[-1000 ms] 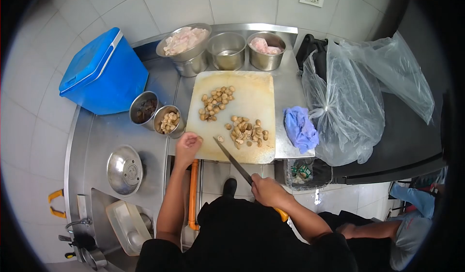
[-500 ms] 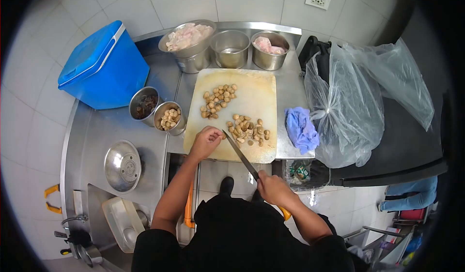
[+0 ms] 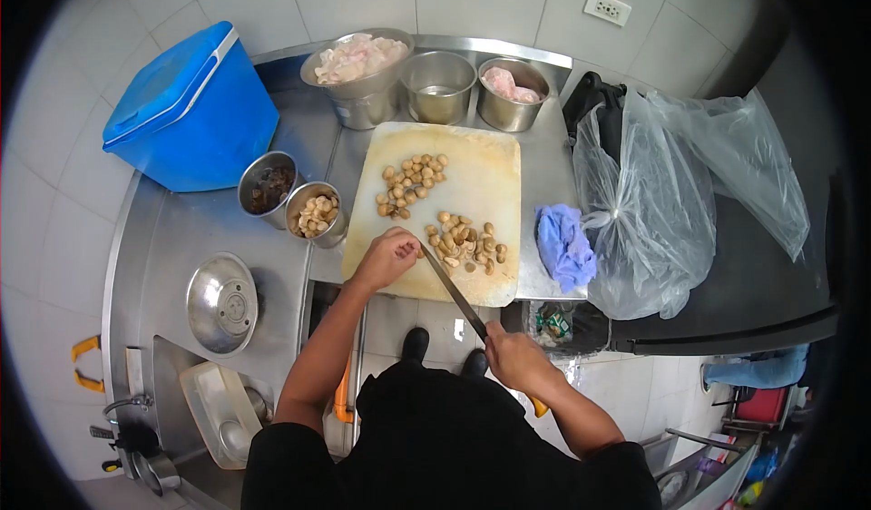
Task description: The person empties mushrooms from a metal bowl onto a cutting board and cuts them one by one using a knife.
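Two piles of mushrooms (image 3: 465, 242) sit on one board (image 3: 490, 165). My right hand (image 3: 519, 357) is wrapped around one knife (image 3: 455, 294), its blade slanting over the board. My left hand (image 3: 393, 254) has its fingers pressed together by the knife's tip; I can't tell what they pinch. Two metal cups (image 3: 337, 232) stand left, three pots (image 3: 439, 106) behind, one blue cloth (image 3: 564, 247) right.

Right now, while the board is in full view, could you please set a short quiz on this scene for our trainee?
1. Which hand holds the knife?
2. True or false: the crumpled cloth lies to the right of the cutting board.
3. The lid of the blue cooler is: A) missing; B) closed; C) propped open.

Key: 1. the right hand; 2. true; 3. B
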Demonstrator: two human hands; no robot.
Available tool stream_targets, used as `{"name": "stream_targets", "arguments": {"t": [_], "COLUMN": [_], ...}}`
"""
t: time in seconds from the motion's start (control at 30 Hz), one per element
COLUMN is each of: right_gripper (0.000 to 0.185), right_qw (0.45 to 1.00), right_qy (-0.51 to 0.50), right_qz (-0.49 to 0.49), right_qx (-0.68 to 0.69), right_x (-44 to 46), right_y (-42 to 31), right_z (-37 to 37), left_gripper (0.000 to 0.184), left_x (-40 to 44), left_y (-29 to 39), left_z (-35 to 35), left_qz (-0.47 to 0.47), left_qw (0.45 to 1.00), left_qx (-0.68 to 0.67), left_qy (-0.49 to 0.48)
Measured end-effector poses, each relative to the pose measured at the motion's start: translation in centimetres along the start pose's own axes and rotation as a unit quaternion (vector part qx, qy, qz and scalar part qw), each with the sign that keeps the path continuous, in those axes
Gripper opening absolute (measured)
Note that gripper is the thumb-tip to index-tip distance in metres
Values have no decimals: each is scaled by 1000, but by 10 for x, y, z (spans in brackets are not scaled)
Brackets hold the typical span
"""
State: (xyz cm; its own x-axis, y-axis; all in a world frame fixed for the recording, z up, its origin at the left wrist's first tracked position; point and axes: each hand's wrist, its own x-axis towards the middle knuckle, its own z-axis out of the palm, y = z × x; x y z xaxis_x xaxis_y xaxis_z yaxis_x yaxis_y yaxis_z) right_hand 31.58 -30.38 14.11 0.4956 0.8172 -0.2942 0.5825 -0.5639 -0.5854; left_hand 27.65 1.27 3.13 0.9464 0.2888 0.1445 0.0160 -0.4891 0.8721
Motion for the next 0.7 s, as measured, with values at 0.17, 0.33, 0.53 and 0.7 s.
{"name": "stream_targets", "arguments": {"t": [0.17,0.33,0.53,0.7], "right_gripper": [19,20,21,19], "right_qw": [999,998,993,995], "right_qy": [-31,-49,-84,-74], "right_qz": [24,38,53,68], "right_qx": [-3,-30,-59,-23], "right_x": [11,25,14,-5], "right_y": [-10,-17,-17,-15], "right_z": [-3,1,-2,-14], "left_gripper": [9,6,6,10], "left_x": [-2,-3,-5,0], "left_y": [-2,-3,-4,-4], "left_z": [4,4,5,-2], "left_qz": [-2,9,0,12], "left_qw": [999,999,999,998], "left_qx": [-27,-21,-35,-31], "left_qy": [24,28,36,44]}}
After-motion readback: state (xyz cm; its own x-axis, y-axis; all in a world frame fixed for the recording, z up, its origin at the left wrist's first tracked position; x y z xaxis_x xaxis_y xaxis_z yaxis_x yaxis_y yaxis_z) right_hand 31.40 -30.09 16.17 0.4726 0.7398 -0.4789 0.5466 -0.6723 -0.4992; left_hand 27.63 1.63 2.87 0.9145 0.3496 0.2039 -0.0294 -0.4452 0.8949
